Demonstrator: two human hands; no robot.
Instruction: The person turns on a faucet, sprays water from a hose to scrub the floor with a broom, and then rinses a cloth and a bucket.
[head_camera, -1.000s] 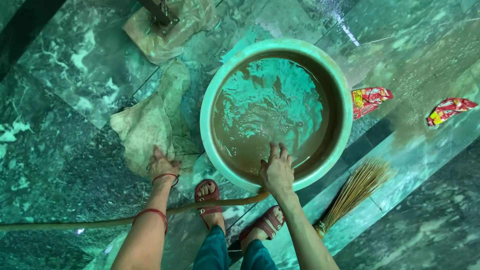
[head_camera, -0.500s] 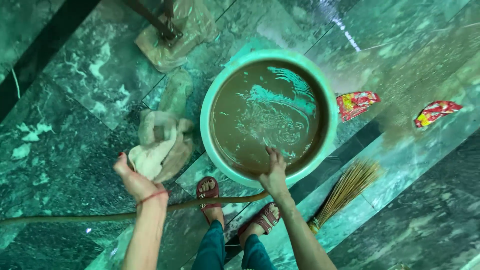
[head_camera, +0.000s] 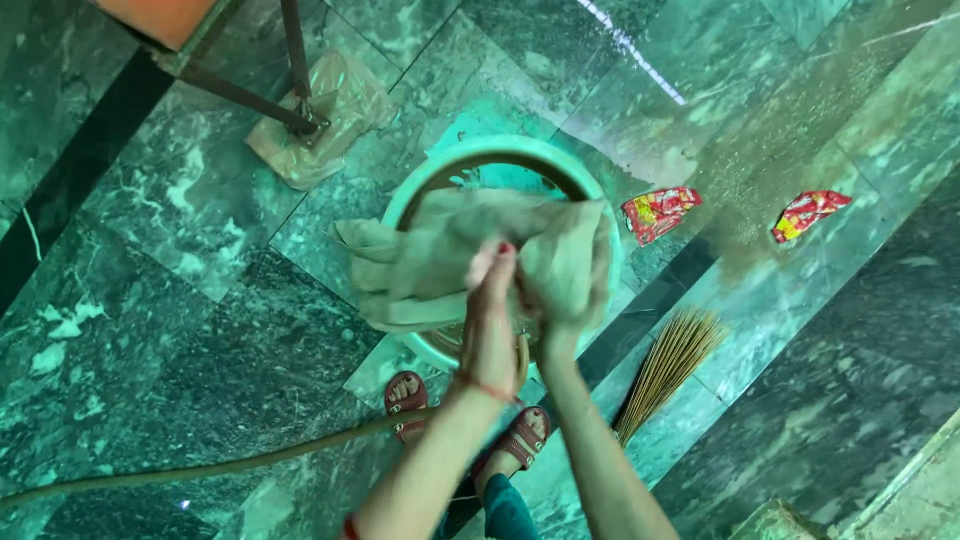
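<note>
left hand (head_camera: 492, 300) closed on cloth (head_camera: 440, 255) | right hand (head_camera: 560, 300) gripping cloth too | cloth held above basin (head_camera: 400, 205) | broom (head_camera: 665, 365) nearby

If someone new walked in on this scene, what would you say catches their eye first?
Most striking is the large beige cloth, held up by both hands, the left hand and the right hand, over the pale green basin at the middle of the view. Next come two bright red wrappers lying on the green marble floor to the right, and a stick broom beside the person's sandalled feet.
</note>
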